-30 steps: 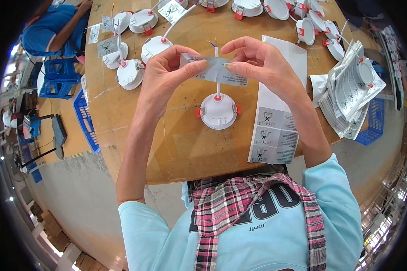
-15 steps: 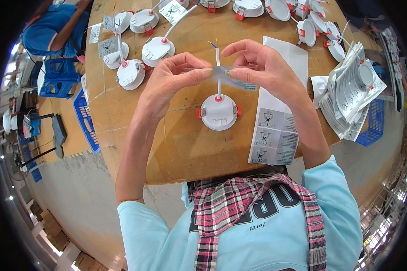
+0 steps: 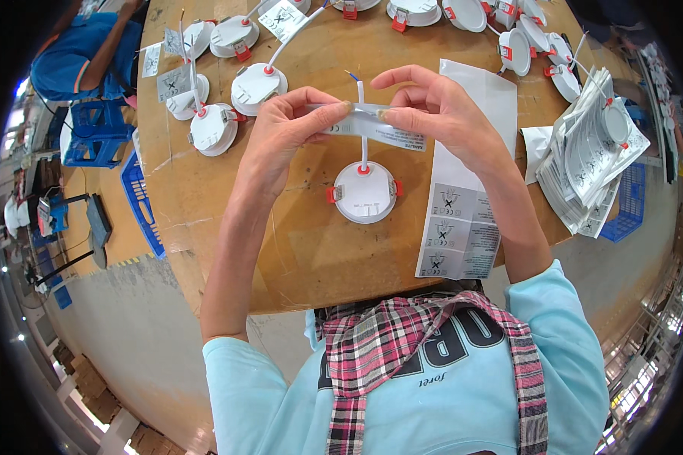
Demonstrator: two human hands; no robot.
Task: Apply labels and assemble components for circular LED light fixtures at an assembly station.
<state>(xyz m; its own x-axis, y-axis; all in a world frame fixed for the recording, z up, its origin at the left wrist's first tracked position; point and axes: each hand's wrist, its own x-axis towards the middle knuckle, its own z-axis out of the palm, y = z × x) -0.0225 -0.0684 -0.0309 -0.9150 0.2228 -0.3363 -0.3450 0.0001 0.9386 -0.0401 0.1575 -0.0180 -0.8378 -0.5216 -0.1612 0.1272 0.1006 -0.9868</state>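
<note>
Both my hands pinch a grey printed sticker label [image 3: 387, 133], stretched level around or across the white cable [image 3: 365, 152] of a round white downlight [image 3: 365, 199]. My left hand [image 3: 300, 125] is closed on the label's left part, my right hand [image 3: 425, 110] on its right part, thumbs close together at the cable. The downlight lies on the table below my hands, with a red spring clip on each side and a red grommet where the cable leaves. Bare wire ends stick up above the label. Under my right forearm lies a sticker sheet [image 3: 463, 227] with several labels.
Several downlights, some with labels on their cables [image 3: 277, 57], lie at the far left; more [image 3: 516, 49] crowd the far right. A thick stack of label sheets [image 3: 584, 163] stands at the right edge. Blue crates [image 3: 140, 193] flank the table [image 3: 319, 265]. Another person [image 3: 87, 61] sits far left.
The label has tilted in my fingers, so more of its printed face shows. My hands stay nearly in place, and the downlight appears slightly lower and farther left.
</note>
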